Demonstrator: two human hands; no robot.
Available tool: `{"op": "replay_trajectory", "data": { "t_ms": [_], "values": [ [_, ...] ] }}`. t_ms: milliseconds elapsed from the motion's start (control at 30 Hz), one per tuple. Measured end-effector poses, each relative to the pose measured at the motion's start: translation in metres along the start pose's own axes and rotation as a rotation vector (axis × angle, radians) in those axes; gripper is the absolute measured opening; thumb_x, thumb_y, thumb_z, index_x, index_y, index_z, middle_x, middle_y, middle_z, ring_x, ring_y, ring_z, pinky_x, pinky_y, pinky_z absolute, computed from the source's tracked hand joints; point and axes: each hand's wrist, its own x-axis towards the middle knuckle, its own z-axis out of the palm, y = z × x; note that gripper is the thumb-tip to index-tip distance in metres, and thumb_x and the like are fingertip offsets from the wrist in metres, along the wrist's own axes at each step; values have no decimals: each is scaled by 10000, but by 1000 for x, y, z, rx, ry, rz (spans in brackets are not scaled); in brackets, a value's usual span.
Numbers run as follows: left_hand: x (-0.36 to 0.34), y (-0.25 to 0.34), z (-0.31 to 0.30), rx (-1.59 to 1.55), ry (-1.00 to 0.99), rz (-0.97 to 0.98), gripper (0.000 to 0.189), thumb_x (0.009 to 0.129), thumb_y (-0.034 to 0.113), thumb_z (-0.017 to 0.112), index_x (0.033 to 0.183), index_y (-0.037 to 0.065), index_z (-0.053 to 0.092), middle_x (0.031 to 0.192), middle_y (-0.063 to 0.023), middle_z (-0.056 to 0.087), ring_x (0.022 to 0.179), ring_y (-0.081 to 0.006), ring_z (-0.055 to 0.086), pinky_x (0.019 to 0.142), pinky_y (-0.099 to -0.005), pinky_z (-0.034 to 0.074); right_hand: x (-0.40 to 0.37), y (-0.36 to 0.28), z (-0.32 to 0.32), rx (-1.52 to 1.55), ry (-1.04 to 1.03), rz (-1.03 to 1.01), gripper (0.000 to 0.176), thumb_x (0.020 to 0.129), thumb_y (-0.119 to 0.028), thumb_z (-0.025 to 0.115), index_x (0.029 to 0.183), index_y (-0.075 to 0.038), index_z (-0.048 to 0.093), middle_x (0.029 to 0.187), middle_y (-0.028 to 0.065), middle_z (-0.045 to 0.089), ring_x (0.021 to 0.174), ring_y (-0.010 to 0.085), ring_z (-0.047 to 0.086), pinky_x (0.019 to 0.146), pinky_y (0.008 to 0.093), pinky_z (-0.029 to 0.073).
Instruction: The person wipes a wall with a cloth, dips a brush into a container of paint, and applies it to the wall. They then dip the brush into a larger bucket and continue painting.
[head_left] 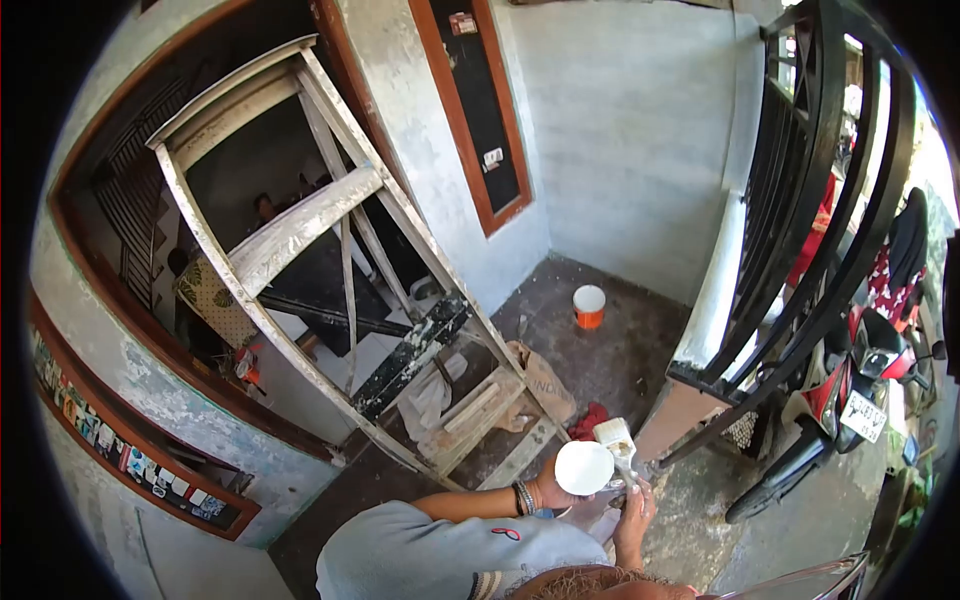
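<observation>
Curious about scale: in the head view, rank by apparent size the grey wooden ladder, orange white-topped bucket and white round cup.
Grey wooden ladder: largest.
White round cup, then orange bucket, though the cup is nearer the camera, so unsure.

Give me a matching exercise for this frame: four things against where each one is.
Things:
1 brush
2 cup
3 bucket
4 ladder

Places:
A on the floor
B in the left hand
C leaning at the dark opening
D in the right hand

Pairs: 1-D, 2-B, 3-A, 4-C.
</observation>
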Motion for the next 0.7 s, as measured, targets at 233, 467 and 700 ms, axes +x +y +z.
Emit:
{"op": "replay_trajectory", "data": {
  "t_ms": [233, 467, 700],
  "values": [
    [-6, 8, 14, -24, -18, -24, 635, 897, 612, 438, 1347, 170, 509, 1335, -101, 547, 1180, -313, 535, 822, -417, 493, 27, -14, -27, -105, 190, -117, 203, 951, -175, 546, 1016, 15, 577, 870, 23, 531, 750, 84, 468, 639, 254, 402],
    [-4, 12, -5, -118, -137, 6, 644, 881, 565, 473, 1373, 150, 487, 1419, -145, 473, 1218, -343, 507, 836, -411, 494, 32, -39, -52, -184, 280, -158, 174, 946, -192, 568, 965, -20, 591, 759, -41, 486, 669, 55, 398, 589, 230, 320],
    [0, 11, -10, -111, -94, 44, 745, 846, 640, 467, 1411, 154, 450, 1428, -110, 467, 1257, -332, 481, 831, -420, 492, 32, -41, -78, -113, 319, -69, 360, 947, -285, 473, 1048, 28, 619, 776, -2, 514, 637, 79, 450, 568, 235, 382]
  ]
}}
